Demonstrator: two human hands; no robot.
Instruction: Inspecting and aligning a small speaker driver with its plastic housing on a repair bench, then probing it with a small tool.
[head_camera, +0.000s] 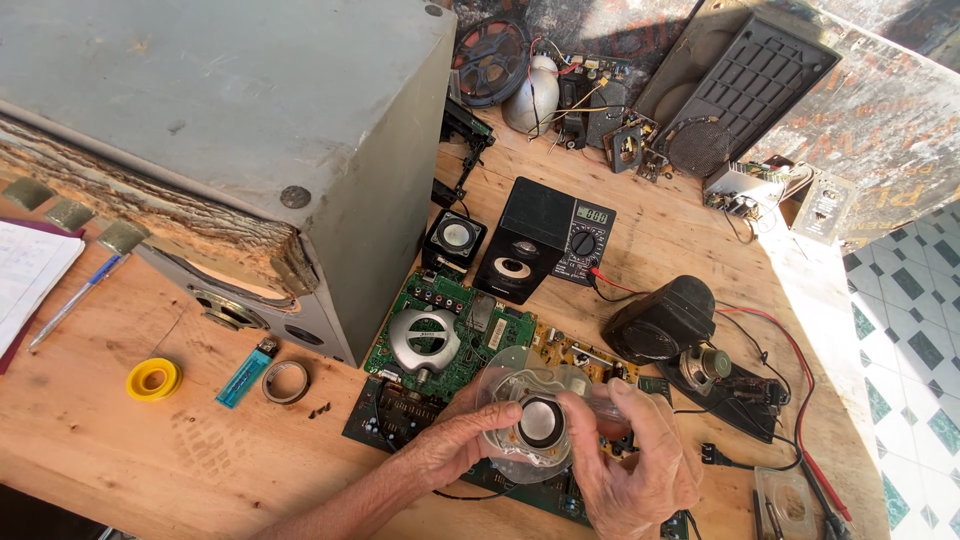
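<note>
Both my hands hold a small round speaker unit set in a clear plastic frame, just above a green circuit board. My left hand grips its left rim with the thumb on top. My right hand clasps the right side, with its fingers curled around the frame. The speaker's dark metal magnet faces up at me.
A large grey speaker cabinet fills the upper left. A multimeter with red and black leads, small black speakers, a black rounded casing, a yellow tape roll, a blue lighter and a pen lie on the wooden table. Tiled floor lies at the right.
</note>
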